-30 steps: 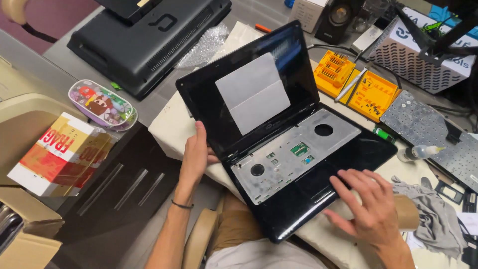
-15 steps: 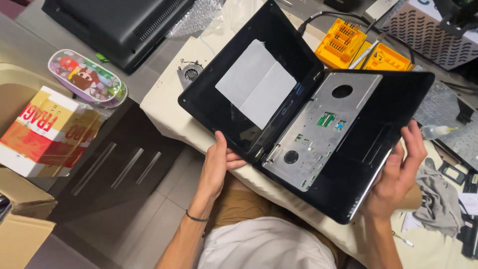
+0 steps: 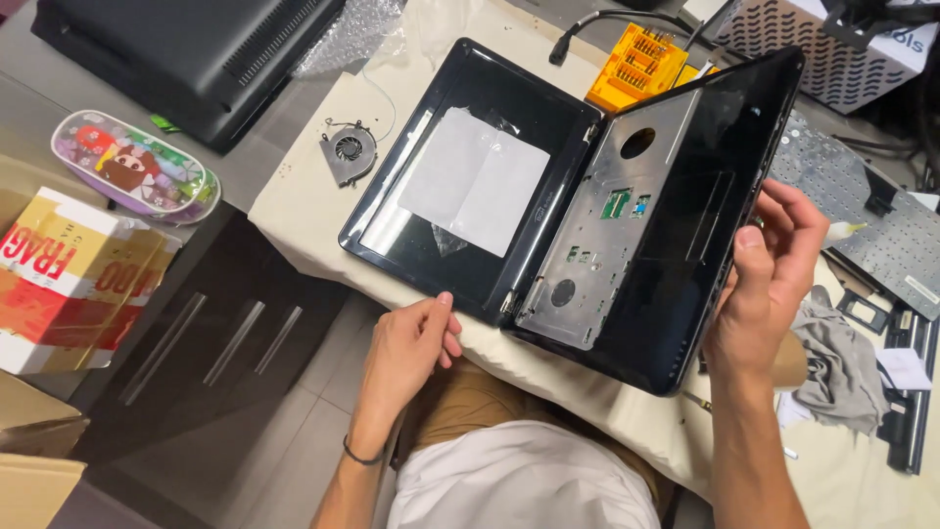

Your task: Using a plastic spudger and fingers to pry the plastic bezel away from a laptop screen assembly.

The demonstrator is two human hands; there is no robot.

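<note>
Glossy black plastic laptop under the fingers, matt grey metal inner tray, cream cloth-covered table beneath.

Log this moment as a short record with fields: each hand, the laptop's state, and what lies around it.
left hand: touches the near edge of the lid
right hand: grips the far side edge of the base
laptop: black, open flat, keyboard removed, bare metal tray showing
screen: white sheet lying on it
nearby: small fan, orange bit case, loose keyboard, grey cloth

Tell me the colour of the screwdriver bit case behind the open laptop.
The ridged plastic bit case is bright orange-yellow, seen best in the head view.
</note>
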